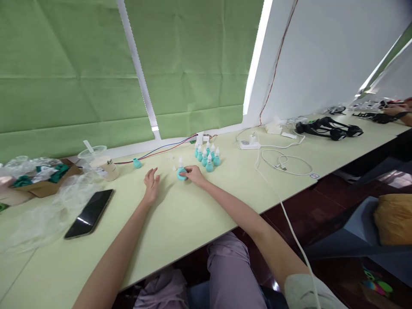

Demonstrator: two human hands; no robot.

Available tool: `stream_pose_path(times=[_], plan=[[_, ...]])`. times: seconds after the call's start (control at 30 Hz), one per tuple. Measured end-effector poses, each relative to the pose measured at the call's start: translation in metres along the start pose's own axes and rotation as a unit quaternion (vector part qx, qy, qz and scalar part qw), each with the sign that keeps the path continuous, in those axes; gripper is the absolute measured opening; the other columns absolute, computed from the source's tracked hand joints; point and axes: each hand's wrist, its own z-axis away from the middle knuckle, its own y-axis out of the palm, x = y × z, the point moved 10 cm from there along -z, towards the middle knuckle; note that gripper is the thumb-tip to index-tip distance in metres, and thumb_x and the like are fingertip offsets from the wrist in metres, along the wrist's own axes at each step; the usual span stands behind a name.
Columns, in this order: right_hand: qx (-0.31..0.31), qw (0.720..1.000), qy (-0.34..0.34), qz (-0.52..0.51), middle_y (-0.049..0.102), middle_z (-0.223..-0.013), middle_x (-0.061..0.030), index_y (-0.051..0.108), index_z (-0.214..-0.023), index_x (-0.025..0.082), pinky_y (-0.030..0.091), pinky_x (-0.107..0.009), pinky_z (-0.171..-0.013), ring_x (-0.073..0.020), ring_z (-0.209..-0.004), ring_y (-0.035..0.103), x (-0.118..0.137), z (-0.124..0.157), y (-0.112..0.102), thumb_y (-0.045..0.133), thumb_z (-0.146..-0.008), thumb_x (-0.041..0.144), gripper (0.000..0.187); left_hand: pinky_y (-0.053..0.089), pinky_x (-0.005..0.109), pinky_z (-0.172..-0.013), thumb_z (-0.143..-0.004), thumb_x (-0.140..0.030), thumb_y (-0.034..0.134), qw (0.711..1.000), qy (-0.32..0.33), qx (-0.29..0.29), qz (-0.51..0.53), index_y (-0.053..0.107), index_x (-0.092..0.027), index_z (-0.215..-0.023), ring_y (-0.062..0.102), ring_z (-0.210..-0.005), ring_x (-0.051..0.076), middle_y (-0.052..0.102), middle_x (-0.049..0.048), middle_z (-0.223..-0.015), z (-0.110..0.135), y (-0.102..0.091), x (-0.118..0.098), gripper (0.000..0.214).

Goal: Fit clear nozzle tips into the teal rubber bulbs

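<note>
My right hand (194,174) grips a small teal bulb with a white tip (181,171) standing on the pale green table (193,214). My left hand (151,182) lies flat on the table just to its left, fingers spread, holding nothing. Behind the right hand stands a group of several finished teal bulbs with white tips (207,156). A lone teal bulb without a tip (137,163) sits further left. A few small white parts (171,159) lie between them.
A black phone (90,213) lies at the left beside clear plastic wrap (38,214) and a cardboard box of bags (38,176). A plastic cup (93,154) stands behind. White cable and power strip (251,144), black headgear (328,127) and another person's hand (399,110) are to the right.
</note>
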Motion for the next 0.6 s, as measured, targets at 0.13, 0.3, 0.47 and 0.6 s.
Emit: stream_pose_path(times=[0.13,0.3,0.47,0.6], plan=[[0.006,0.999,-0.046,-0.014,0.066,-0.089,-0.0052,0.066,-0.089,0.014,0.050,-0.026,-0.075,-0.0159,-0.085,0.061,0.013,0.002,-0.001,0.075,-0.056,0.034,0.040,0.013,0.048,-0.110,-0.090,-0.051,0.016,0.999,-0.023,-0.029,-0.009,0.041,-0.023,-0.127,0.022,-0.132,0.021,0.036,0.0116,-0.133,-0.002,-0.012,0.013,0.053],[-0.036,0.999,0.010,0.008,0.064,-0.068,-0.0036,0.065,-0.074,0.011,0.050,-0.027,-0.060,-0.0147,-0.063,0.060,0.009,0.012,-0.011,0.074,-0.055,0.038,0.034,0.011,0.047,-0.110,-0.090,-0.049,0.018,0.999,-0.038,-0.010,0.000,0.044,-0.022,-0.124,0.023,-0.131,0.021,0.036,0.0122,-0.132,-0.001,-0.009,0.013,0.051],[-0.012,0.998,-0.026,0.064,0.068,-0.082,-0.0044,0.067,-0.085,0.014,0.050,-0.030,-0.072,-0.0178,-0.078,0.062,0.022,0.038,-0.029,0.074,-0.056,0.035,0.036,0.015,0.047,-0.109,-0.090,-0.048,0.019,0.999,-0.034,-0.007,0.005,0.048,-0.023,-0.119,0.026,-0.129,0.020,0.042,0.0107,-0.127,-0.002,-0.008,0.014,0.048],[-0.074,0.990,-0.025,0.116,0.067,-0.077,-0.0045,0.068,-0.076,0.014,0.050,-0.032,-0.072,-0.0191,-0.074,0.062,0.025,0.061,-0.062,0.072,-0.057,0.035,0.029,0.016,0.046,-0.108,-0.090,-0.048,0.020,1.000,-0.025,0.008,0.006,0.051,-0.023,-0.115,0.029,-0.127,0.021,0.045,0.0111,-0.124,-0.002,-0.005,0.012,0.047]])
